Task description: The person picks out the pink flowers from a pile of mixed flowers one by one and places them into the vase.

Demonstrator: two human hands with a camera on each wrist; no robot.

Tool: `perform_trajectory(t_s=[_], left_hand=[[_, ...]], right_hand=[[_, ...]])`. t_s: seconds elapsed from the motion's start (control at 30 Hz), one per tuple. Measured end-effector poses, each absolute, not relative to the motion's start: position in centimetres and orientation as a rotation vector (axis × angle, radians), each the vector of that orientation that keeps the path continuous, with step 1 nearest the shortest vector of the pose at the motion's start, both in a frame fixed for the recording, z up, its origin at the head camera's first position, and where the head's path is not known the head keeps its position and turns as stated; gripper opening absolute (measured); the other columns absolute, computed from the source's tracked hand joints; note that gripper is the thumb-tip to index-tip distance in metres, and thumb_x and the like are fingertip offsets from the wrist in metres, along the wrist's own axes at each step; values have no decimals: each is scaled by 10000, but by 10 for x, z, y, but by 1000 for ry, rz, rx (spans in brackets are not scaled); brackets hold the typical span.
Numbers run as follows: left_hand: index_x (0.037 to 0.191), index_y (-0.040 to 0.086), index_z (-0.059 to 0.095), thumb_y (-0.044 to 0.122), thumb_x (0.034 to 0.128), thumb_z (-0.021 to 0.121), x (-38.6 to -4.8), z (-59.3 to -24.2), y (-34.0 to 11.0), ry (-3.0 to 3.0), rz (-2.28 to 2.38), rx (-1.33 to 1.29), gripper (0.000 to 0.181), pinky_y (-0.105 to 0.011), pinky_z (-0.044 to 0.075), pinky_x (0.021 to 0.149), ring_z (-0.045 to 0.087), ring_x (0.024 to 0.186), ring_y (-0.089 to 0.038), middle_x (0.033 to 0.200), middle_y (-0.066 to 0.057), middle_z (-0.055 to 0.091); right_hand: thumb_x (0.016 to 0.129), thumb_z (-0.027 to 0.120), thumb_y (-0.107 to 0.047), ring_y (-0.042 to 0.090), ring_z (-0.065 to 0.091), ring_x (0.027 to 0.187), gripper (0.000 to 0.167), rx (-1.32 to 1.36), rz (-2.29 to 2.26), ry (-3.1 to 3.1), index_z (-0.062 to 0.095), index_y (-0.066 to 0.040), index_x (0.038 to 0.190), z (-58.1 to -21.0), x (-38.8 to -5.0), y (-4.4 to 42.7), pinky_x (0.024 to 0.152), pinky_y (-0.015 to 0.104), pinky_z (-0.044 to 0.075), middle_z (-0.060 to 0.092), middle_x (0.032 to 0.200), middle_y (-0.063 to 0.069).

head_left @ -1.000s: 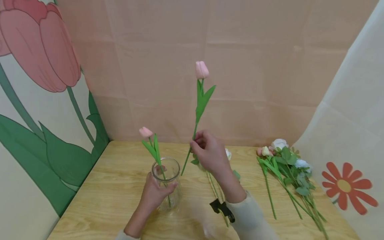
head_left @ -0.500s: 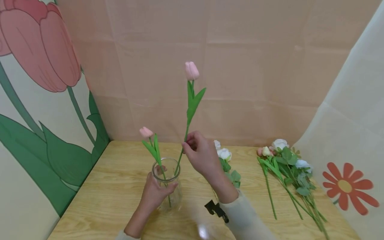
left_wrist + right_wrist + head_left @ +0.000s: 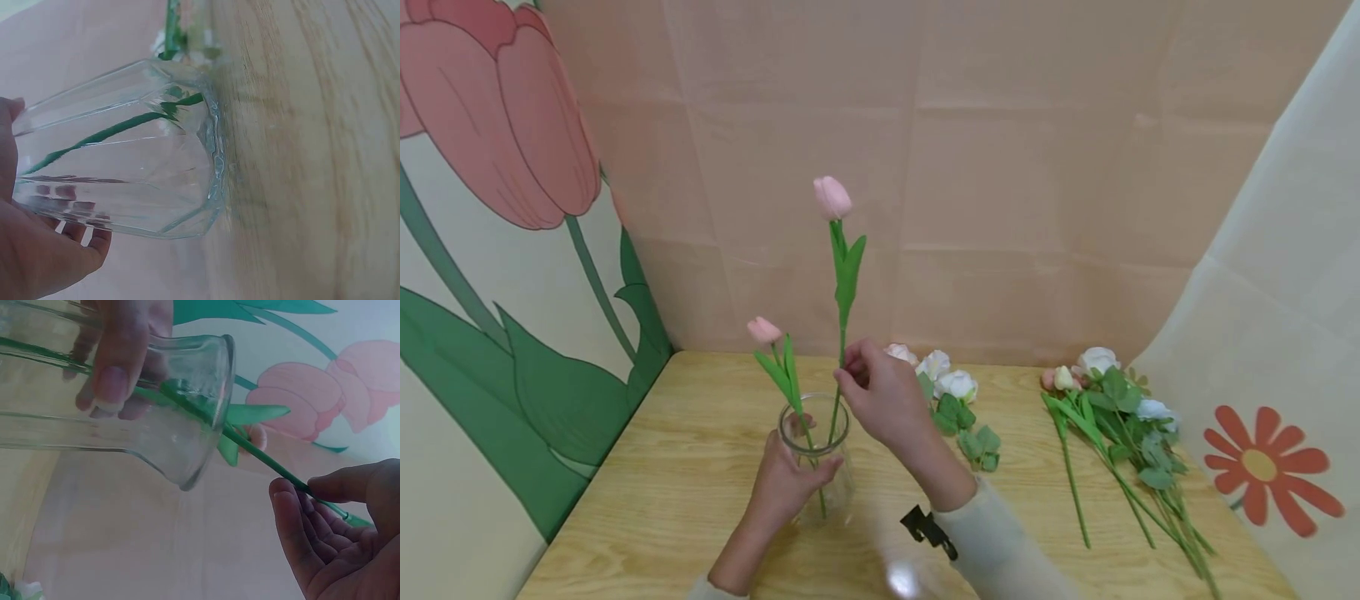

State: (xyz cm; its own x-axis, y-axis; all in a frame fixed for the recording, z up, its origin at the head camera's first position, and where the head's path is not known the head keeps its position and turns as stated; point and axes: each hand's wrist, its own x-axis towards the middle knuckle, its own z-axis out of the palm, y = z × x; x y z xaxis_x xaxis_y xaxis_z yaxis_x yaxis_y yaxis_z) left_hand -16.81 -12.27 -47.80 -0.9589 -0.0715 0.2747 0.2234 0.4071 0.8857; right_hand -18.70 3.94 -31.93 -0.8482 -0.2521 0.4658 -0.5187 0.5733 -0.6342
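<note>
A clear glass vase (image 3: 842,479) stands on the table, and my left hand (image 3: 786,479) grips it round the neck. One pink tulip (image 3: 764,331) leans to the left in the vase; its green stem (image 3: 112,130) shows through the glass in the left wrist view. Between thumb and fingertips my right hand (image 3: 887,396) pinches the stem of a second pink tulip (image 3: 832,198), held upright above the vase. In the right wrist view this tulip's stem (image 3: 269,461) passes through the vase mouth, its lower end inside the neck.
Pale roses (image 3: 957,385) with green leaves lie behind the right forearm. Farther right is a pile of roses and green stems (image 3: 1123,417) on the wooden table (image 3: 662,500). A pink cloth (image 3: 1000,167) hangs behind, with printed cloths at both sides.
My right hand has carried the second tulip leftward and then down, bringing its stem end from beside the vase into the mouth. The left hand and vase stay put.
</note>
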Motion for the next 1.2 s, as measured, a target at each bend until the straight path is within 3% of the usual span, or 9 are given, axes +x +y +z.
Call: perform_trajectory(t_s=[0.6, 1.0, 1.2], left_hand=[[1408, 166, 490, 355, 754, 890, -168, -477, -123, -2411, -1573, -95, 790, -642, 443, 1015, 482, 1298, -360, 1372, -113, 540], [1487, 176, 440, 335, 748, 894, -168, -477, -122, -2411, -1585, -92, 881, -636, 432, 1034, 463, 1314, -355, 1409, -100, 518], [1448, 172, 475, 317, 740, 898, -168, -476, -122, -2403, -1591, -82, 838, -635, 442, 1026, 479, 1301, -362, 1402, -124, 509]], right_hand=[[949, 701, -153, 82, 641, 722, 100, 652, 1047, -2623, 642, -93, 1001, -337, -190, 24, 604, 207, 534, 709, 862, -5], [931, 729, -158, 121, 677, 731, 121, 691, 945, -2641, 659, -80, 991, -343, -190, 20, 599, 227, 533, 728, 855, 20], [928, 736, -167, 132, 681, 735, 128, 688, 912, -2661, 662, -78, 984, -346, -190, 20, 597, 223, 535, 726, 855, 29]])
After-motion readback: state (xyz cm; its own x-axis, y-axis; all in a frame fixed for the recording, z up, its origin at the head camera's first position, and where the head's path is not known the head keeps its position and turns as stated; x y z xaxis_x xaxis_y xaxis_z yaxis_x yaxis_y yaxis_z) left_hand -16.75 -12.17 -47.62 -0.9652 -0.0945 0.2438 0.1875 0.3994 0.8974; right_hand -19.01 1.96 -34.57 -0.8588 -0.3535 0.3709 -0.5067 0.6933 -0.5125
